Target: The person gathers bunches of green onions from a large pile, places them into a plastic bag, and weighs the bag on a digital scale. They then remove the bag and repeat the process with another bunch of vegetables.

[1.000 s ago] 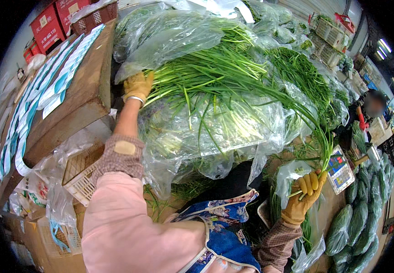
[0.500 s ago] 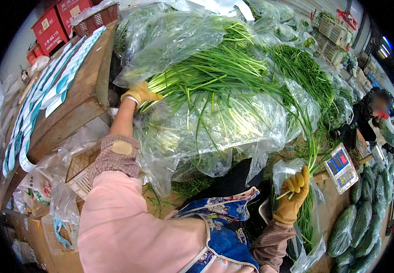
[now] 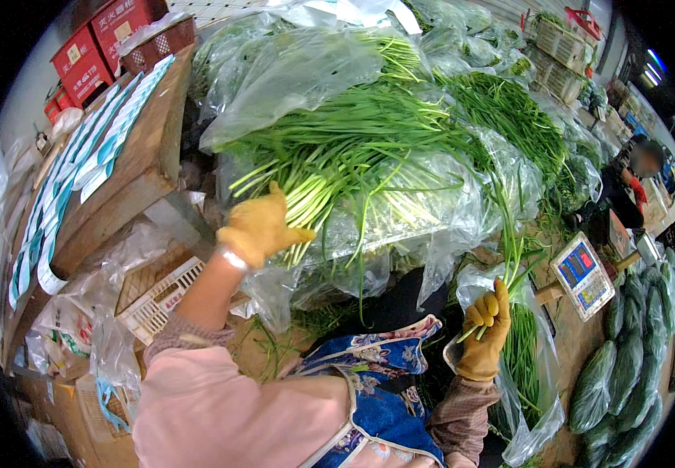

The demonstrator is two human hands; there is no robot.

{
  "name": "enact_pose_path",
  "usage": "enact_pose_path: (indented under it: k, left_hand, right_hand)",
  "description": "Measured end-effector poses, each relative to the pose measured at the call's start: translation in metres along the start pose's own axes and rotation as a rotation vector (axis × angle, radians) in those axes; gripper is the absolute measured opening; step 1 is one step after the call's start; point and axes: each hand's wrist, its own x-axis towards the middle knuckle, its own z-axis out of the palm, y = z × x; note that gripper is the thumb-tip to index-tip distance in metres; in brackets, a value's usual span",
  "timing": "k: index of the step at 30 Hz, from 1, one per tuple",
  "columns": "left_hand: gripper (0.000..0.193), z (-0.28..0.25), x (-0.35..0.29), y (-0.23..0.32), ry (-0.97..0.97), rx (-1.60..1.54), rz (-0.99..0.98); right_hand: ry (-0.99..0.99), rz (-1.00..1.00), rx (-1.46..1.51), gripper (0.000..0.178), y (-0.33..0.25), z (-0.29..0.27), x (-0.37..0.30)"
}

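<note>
Reaching with the gloved left hand (image 3: 258, 230) to the near-left corner of a bagged stack (image 3: 447, 214), lower than before, with thumb and fingers apart beside pale stalk ends (image 3: 309, 201) fanned forward, seemingly freer of the green stalks (image 3: 353, 121) heaped on top; impossible to tell if gripping. Holding a few stalks (image 3: 514, 261) tight in the right hand (image 3: 487, 334), off the stack's near-right corner. Bordered leftward by a strip-draped surface (image 3: 154, 129); partly blocked by clear film (image 3: 291, 86); crowded at right by an open bag (image 3: 538, 441), display panel (image 3: 584, 277) and dark-green bagged vegetables (image 3: 593, 386).
</note>
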Motion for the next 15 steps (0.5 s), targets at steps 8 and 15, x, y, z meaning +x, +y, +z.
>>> enact_pose_path:
  k: [8,15]
  left_hand:
    - [0.071,-0.094,0.072,0.116,0.313,-0.338,0.658]
    - [0.115,0.0,0.273,0.122,-0.081,0.107,-0.111]
  right_hand:
    - [-0.099,-0.142,0.046,0.025,-0.024,0.005,0.005]
    - [0.023,-0.388,-0.144,0.023,-0.076,0.031,-0.011]
